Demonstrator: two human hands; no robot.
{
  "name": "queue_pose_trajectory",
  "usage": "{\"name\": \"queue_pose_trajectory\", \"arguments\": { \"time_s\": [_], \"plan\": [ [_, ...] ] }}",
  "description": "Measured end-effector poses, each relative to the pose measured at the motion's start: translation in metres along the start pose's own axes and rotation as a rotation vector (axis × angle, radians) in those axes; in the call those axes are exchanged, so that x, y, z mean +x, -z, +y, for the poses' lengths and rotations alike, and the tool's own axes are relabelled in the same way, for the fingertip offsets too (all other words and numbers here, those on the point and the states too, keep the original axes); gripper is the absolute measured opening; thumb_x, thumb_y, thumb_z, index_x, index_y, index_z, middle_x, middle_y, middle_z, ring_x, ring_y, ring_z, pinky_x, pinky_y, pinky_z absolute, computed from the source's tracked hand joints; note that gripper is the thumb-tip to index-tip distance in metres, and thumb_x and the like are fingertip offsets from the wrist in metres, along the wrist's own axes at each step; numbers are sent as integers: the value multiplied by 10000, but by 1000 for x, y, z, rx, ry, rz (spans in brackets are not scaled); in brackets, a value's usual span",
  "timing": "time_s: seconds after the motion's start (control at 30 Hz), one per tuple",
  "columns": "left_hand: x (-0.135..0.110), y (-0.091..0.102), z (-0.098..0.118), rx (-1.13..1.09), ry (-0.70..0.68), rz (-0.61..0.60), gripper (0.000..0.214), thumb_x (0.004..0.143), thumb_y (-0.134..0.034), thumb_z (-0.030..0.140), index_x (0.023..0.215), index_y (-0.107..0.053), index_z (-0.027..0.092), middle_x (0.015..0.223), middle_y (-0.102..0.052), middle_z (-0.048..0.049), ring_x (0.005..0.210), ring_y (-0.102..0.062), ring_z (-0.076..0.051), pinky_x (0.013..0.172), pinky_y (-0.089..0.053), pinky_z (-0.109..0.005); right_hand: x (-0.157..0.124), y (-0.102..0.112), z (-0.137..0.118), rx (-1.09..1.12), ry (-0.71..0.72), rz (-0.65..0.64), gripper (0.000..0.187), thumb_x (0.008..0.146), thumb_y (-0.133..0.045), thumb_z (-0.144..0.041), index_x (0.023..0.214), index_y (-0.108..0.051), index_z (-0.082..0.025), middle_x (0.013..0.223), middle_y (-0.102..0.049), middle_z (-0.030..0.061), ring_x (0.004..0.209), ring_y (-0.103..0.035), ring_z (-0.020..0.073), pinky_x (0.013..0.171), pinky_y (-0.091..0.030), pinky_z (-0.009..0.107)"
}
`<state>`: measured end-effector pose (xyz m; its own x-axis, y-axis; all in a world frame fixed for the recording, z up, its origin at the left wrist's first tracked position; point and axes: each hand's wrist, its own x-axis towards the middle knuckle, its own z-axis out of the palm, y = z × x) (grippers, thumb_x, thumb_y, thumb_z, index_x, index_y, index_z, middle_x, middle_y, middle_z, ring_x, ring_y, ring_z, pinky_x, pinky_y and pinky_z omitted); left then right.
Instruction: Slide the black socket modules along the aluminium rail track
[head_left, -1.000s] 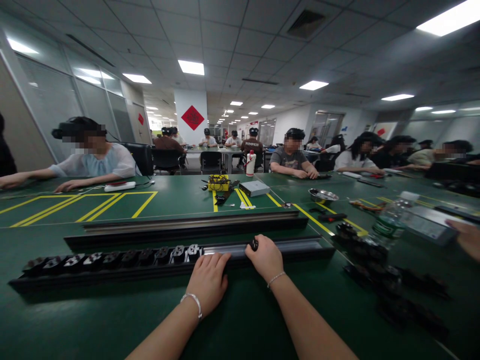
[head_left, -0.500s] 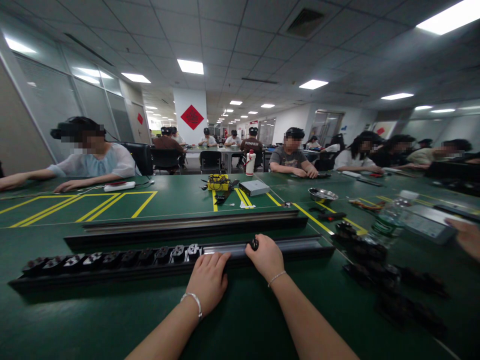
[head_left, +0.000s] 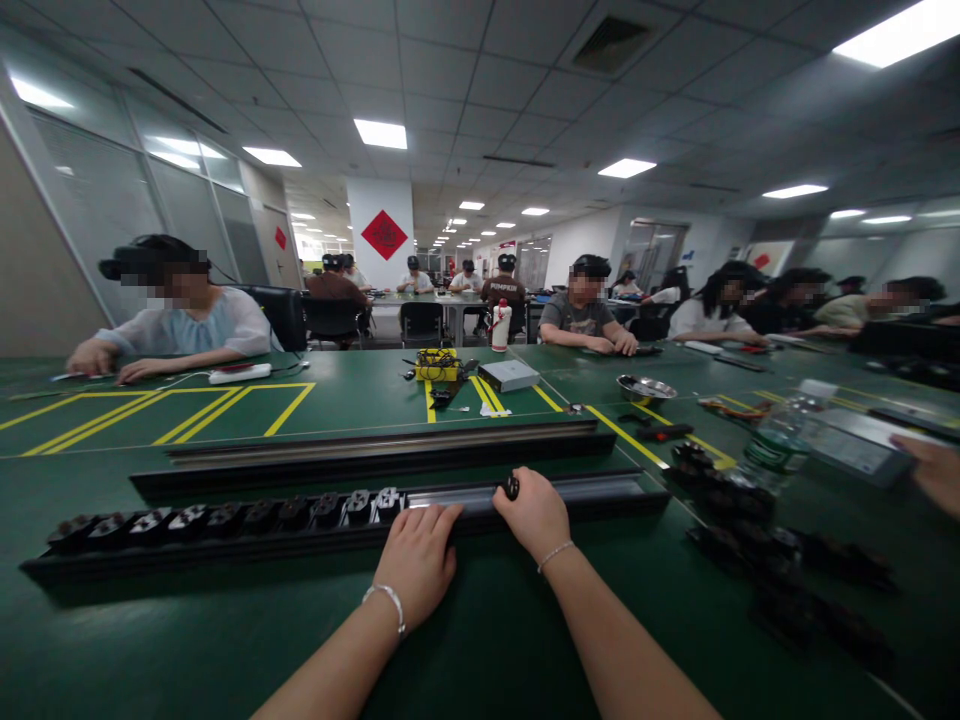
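Note:
A long black channel (head_left: pixel 615 493) with a pale metallic inside lies across the table before me. Several dark and silvery modules (head_left: pixel 259 514) sit in a row along its left part. My left hand (head_left: pixel 418 558) is closed over the channel's near edge, just right of the last module. At the bare section further right, my right hand (head_left: pixel 538 520) pinches a small black round-ended piece (head_left: pixel 511 487); most of it is hidden by the fingers. Behind lies a second black channel (head_left: pixel 375 452), parallel to the first.
Black parts (head_left: pixel 731 535) lie in a blurred pile on the right, beside a water bottle (head_left: pixel 776 445). A steel bowl (head_left: pixel 645 388), a grey box (head_left: pixel 508 376) and a yellow block with cables (head_left: pixel 437 366) stand further back. Another person's hand (head_left: pixel 930 470) reaches in at the right edge.
My two hands and the piece stay almost where they were. Across the table at left, a person's outstretched hand has drawn in toward their other hand.

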<state>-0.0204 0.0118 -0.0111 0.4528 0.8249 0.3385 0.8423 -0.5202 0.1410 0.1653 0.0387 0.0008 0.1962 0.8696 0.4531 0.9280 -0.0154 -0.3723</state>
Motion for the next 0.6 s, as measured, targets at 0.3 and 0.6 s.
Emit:
{"name": "queue_pose_trajectory", "arguments": {
  "time_s": [0.3,0.6],
  "plan": [
    [0,0,0,4,3,7,473,761,-446,192,1224,-400,276,1122,-539,-18,1034,-455,-182,943,-271,-354,0,0,1,-4,-9,-14,156,743,-490,-321,784,-556,-185,812,-599,47,820,-531,165,704,-351,246],
    [0,-1,-1,13,-1,10,465,768,-445,202,1226,-400,272,1123,-538,-25,1040,-454,-188,948,-265,-363,0,2,1,4,-40,-33,181,744,-492,-317,831,-567,-177,843,-606,55,848,-535,168,700,-355,244]
  ]
}}
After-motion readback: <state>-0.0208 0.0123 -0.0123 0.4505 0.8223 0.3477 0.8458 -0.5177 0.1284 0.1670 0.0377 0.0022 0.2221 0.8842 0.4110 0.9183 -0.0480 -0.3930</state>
